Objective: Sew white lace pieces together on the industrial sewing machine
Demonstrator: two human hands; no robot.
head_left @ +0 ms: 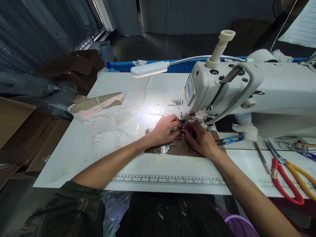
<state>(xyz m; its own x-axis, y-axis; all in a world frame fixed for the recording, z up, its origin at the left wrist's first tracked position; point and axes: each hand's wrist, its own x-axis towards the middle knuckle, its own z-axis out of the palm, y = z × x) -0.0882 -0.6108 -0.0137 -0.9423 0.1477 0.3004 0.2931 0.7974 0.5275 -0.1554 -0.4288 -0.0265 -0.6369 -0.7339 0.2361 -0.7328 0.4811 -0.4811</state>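
Observation:
A white sewing machine stands over the table, its presser foot between my two hands. From the left, my left hand reaches the needle area with fingers bent and closed; what they pinch is too small to name. White lace lies beside and partly under that hand. My right hand is curled on the other side of the foot, thumb and fingertips together near the needle. Its fingers hide whatever is in them. Both hands rest over a brown, shiny taped patch on the machine bed.
Lace pieces and a tied brown-and-pink roll lie on the left. At right are blue thread snips, red-and-orange scissors and a thin tool. A lamp hangs above; a ruler strip edges the table.

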